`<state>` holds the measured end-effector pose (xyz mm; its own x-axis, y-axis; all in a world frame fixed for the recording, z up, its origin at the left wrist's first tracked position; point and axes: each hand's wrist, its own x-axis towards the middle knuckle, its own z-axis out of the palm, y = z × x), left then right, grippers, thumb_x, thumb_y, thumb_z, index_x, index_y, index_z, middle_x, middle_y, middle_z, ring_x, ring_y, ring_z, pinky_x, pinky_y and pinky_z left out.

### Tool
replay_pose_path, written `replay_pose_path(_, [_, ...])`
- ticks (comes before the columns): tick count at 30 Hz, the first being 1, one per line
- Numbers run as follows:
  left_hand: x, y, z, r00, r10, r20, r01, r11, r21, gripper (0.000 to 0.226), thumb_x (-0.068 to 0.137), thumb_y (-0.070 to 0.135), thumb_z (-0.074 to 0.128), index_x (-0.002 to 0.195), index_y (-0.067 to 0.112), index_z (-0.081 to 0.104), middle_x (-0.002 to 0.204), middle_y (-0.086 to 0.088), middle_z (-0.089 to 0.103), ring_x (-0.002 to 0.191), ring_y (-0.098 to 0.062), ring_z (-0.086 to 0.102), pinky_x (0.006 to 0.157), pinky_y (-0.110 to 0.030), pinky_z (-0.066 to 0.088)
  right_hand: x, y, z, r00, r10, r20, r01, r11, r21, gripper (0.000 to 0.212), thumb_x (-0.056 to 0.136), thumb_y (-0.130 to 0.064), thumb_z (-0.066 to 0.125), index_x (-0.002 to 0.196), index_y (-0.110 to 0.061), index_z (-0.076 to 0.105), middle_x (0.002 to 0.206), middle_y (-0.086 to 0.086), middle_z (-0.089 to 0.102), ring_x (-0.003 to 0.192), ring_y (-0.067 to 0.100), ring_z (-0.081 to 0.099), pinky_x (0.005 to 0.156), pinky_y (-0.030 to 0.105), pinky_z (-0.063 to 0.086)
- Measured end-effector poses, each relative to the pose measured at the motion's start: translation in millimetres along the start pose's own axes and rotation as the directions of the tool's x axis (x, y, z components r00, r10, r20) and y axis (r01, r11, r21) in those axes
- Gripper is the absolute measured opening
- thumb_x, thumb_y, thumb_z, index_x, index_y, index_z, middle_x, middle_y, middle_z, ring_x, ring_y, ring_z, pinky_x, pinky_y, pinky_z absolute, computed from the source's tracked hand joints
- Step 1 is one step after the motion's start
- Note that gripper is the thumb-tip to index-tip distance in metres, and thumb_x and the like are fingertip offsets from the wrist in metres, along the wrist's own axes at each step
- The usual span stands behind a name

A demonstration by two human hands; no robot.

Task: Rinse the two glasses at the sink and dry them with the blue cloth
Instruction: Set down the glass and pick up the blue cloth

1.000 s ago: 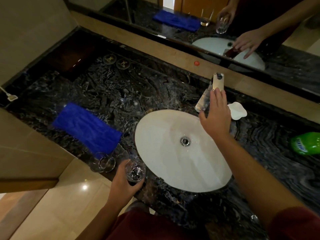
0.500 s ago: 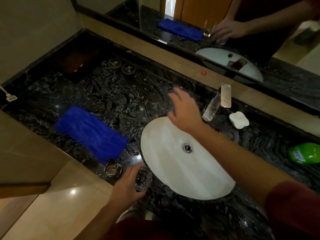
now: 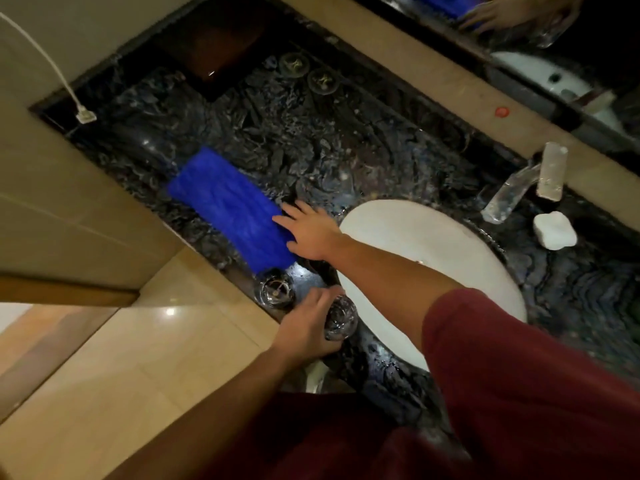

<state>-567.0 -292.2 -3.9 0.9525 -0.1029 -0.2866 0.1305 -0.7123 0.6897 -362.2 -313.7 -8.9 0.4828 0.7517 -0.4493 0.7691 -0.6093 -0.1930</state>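
Now, from the head camera, one glass (image 3: 341, 317) is gripped by the left hand (image 3: 304, 327), fingers curled round it, at the counter edge at about 7 o'clock from the sink (image 3: 433, 271). A second glass (image 3: 275, 289) is seen standing just beside it on the counter (image 3: 311, 140), at 9 o'clock. The blue cloth (image 3: 228, 206) is touched by the right hand (image 3: 311, 230), fingers spread flat on its near end. No drying is seen yet. Drying is judged to come next; whether both glasses are rinsed cannot be told.

White soap (image 3: 555, 230) lies beside the faucet (image 3: 512, 192) on dark marble.
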Motion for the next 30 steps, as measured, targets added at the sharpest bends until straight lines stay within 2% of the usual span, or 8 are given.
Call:
replay_pose_path(5, [0.9,-3.1,0.3,1.0,-0.012,0.014,0.012,1.0,0.014,0.099,0.073,0.039,0.085,0.151,0.034,0.025,0.147,-0.002,0.044,0.122,-0.023,0.059,0.091,-0.044,0.059,9.9,-15.5,-3.7,0.995,-0.006,-0.103,-0.002,0.997,-0.075,0.065,0.095,-0.045,0.057,0.154,-0.025,0.042,0.162,0.009,0.038,0.144,0.034,0.037,0.115,0.053,0.033])
replay_pose_path(10, [0.2,-3.5,-1.3,1.0,0.002,0.021,-0.003,1.0,0.021,0.095,0.076,0.038,0.082,0.151,0.032,0.025,0.148,-0.001,0.042,0.12,-0.021,0.059,0.085,-0.042,0.06,17.0,-33.3,-5.5,0.945,0.311,-0.099,-0.29,0.939,0.187,0.057,0.097,-0.042,0.064,0.141,-0.011,0.045,0.136,0.016,0.055,0.121,0.037,0.059,0.092,0.047,0.049])
replay_pose_path(13, [-1.3,-1.0,-0.4,1.0,0.016,0.016,-0.017,0.998,0.056,0.092,0.076,0.037,0.082,0.148,0.032,0.025,0.146,-0.001,0.042,0.119,-0.021,0.058,0.082,-0.042,0.061,22.7,-32.7,-7.7,0.916,0.401,0.015,-0.376,0.844,0.382,0.034,0.097,-0.034,0.064,0.121,-0.01,0.059,0.118,0.014,0.068,0.11,0.034,0.068,0.077,0.036,0.049])
replay_pose_path(16, [-3.1,1.1,-1.8,1.0,0.01,0.012,-0.01,0.998,0.061,0.091,0.076,0.036,0.081,0.148,0.036,0.024,0.145,-0.001,0.042,0.121,-0.023,0.058,0.083,-0.043,0.061,20.1,-20.8,-18.9,0.933,0.355,0.057,-0.301,0.686,0.663,0.017,0.093,-0.027,0.068,0.105,-0.015,0.068,0.104,0.007,0.069,0.099,0.026,0.066,0.073,0.03,0.048])
replay_pose_path(19, [-3.2,0.8,-2.1,1.0,0.025,0.017,-0.026,0.998,0.062,0.088,0.078,0.036,0.079,0.148,0.037,0.026,0.141,0.0,0.042,0.123,-0.025,0.056,0.085,-0.042,0.058,0.2,-7.4,-41.8,0.921,0.386,0.042,-0.18,0.328,0.927,0.009,0.08,-0.009,0.073,0.083,-0.013,0.065,0.076,0.005,0.06,0.076,0.02,0.055,0.063,0.03,0.036])
replay_pose_path(22, [-3.3,-0.7,-3.1,0.999,0.033,0.03,-0.035,0.997,0.073,0.09,0.078,0.038,0.08,0.151,0.037,0.028,0.143,0.001,0.042,0.123,-0.024,0.058,0.087,-0.04,0.057,-36.4,4.1,-74.0,0.874,0.483,0.049,-0.056,-0.001,0.998,0.038,0.066,-0.006,0.069,0.104,-0.003,0.067,0.077,0.005,0.062,0.076,0.02,0.056,0.068,0.032,0.043])
replay_pose_path(26, [-3.0,-2.1,-3.8,0.998,0.056,0.041,-0.059,0.995,0.083,0.092,0.079,0.04,0.082,0.155,0.032,0.03,0.147,0.0,0.043,0.126,-0.023,0.057,0.09,-0.04,0.058,-101.6,19.7,-102.1,0.838,0.543,-0.051,0.119,-0.092,0.989,0.012,0.061,-0.004,0.059,0.069,-0.013,0.06,0.062,-0.001,0.051,0.062,0.016,0.048,0.055,0.028,0.037])
replay_pose_path(30, [-2.5,-1.6,-3.4,0.996,0.092,0.013,-0.092,0.991,0.102,0.093,0.077,0.037,0.085,0.155,0.025,0.036,0.146,-0.005,0.047,0.129,-0.026,0.055,0.095,-0.043,0.056,-166.4,31.5,-102.0,0.771,0.631,-0.089,0.176,-0.076,0.981,0.014,0.063,-0.006,0.057,0.069,-0.017,0.054,0.064,-0.001,0.05,0.065,0.015,0.048,0.058,0.026,0.038])
